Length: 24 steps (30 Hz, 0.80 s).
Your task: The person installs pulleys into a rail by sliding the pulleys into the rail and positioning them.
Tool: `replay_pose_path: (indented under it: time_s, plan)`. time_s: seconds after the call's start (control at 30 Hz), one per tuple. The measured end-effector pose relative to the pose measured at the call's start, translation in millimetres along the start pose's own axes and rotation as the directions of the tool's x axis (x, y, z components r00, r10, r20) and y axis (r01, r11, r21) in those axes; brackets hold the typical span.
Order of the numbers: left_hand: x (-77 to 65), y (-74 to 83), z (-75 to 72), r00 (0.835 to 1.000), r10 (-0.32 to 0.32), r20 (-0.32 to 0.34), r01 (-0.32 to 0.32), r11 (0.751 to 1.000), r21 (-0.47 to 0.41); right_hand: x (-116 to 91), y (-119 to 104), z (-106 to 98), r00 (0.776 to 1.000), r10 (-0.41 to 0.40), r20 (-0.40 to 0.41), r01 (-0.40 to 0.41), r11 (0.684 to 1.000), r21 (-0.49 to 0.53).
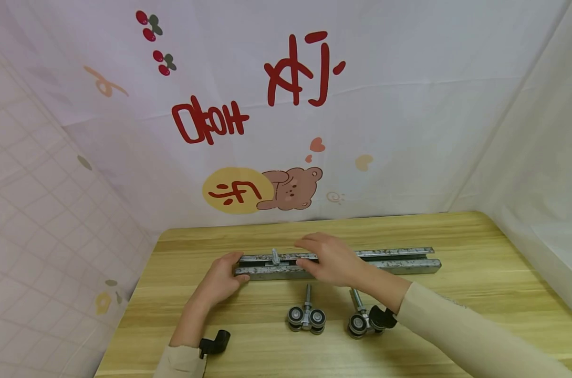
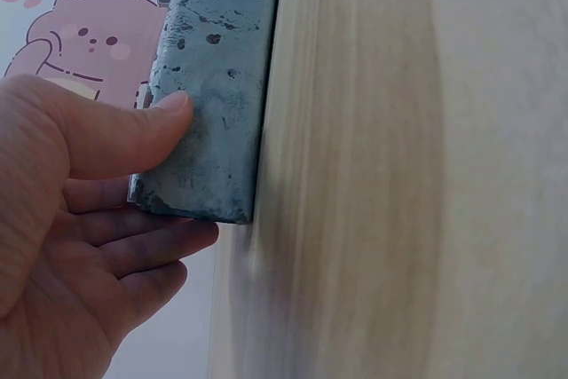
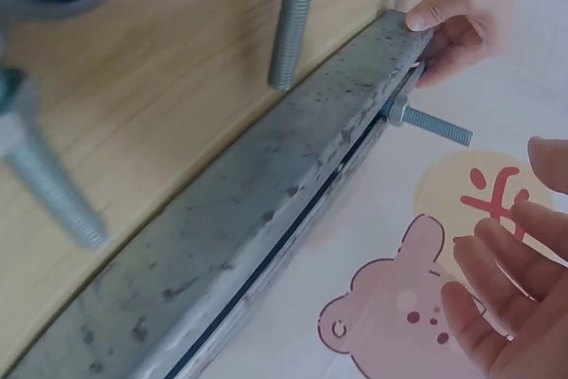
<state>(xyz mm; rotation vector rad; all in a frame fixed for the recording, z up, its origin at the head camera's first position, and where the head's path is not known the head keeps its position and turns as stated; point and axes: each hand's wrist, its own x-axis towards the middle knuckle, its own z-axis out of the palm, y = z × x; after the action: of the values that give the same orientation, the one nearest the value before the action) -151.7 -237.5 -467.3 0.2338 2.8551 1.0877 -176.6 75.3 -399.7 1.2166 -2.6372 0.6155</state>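
A grey metal channel rail (image 1: 408, 266) with worn, spotted faces lies across the wooden table, slot facing up. My left hand (image 1: 221, 278) grips its left end; in the left wrist view the thumb presses the front face (image 2: 217, 104) while the other fingers sit around the end. From the slot near that end a threaded bolt (image 1: 276, 256) with a nut stands up; whatever it is fixed to inside is mostly hidden. My right hand (image 1: 335, 260) hovers over the rail's middle, fingers spread and loosely bent, holding nothing in the right wrist view (image 3: 515, 299).
Two roller trolleys rest on the table in front of the rail: one (image 1: 295, 316) near the middle, another (image 1: 357, 325) farther right, partly covered by the right wrist's black camera (image 1: 382, 317). A printed white cloth (image 1: 394, 126) hangs behind the table.
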Motion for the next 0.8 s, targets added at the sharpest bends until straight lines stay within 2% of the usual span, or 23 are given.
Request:
replay_pose_path:
  time_s: [0.27,0.5,0.8]
  plan:
    - [0.1,0.2,1.0,1.0,-0.009,0.0,0.009,1.0,0.004,-25,11,-5,0.999,-0.032,-0.031,0.031,0.998,-0.051]
    - [-0.4,-1.1,4.1,1.0,-0.014,0.001,0.014,1.0,0.0,-53,23,-5,0.994,-0.105,-0.033,0.099,0.984,-0.147]
    - [-0.4,-2.2,4.3,1.0,-0.026,0.005,0.026,1.0,0.001,-79,30,-6,0.999,-0.034,0.001,0.034,0.993,-0.117]
